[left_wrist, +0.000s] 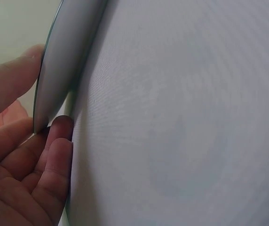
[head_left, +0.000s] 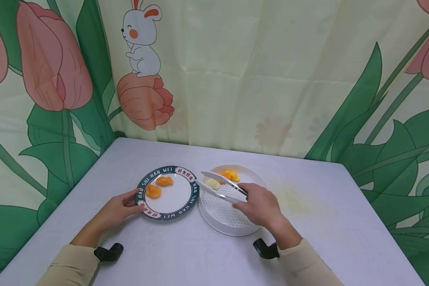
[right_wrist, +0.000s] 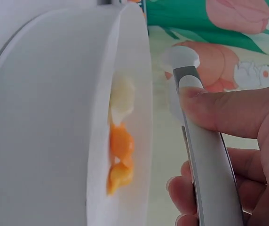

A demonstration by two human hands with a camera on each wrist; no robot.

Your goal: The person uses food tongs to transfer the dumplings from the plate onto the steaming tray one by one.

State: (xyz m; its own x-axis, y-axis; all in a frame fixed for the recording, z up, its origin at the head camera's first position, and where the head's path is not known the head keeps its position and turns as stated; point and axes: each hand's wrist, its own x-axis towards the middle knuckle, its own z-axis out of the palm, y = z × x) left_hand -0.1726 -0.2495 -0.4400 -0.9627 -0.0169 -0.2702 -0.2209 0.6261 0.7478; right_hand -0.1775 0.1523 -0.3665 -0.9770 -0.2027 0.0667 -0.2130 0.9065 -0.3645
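Note:
My left hand (head_left: 117,209) grips the near left rim of a white plate (head_left: 171,198) with a dark lettered border, thumb on top and fingers beneath. Two orange dumpling-like pieces (head_left: 153,191) lie on that plate. In my right hand (head_left: 261,204) is a pair of metal tongs (right_wrist: 212,174) with white tips, their arms spread apart. The tongs reach over a round white steamer tray (head_left: 228,225) with a perforated base. Inside it sit a pale piece (head_left: 211,183), partly behind the tongs, and orange and yellow pieces (head_left: 234,176) towards the back.
A white-covered table (head_left: 325,222) bears the plate and the steamer tray, side by side. Behind the table hangs a curtain (head_left: 228,79) printed with tulips and a rabbit. A black wrist camera mount (head_left: 109,252) sits close over the cloth on the left.

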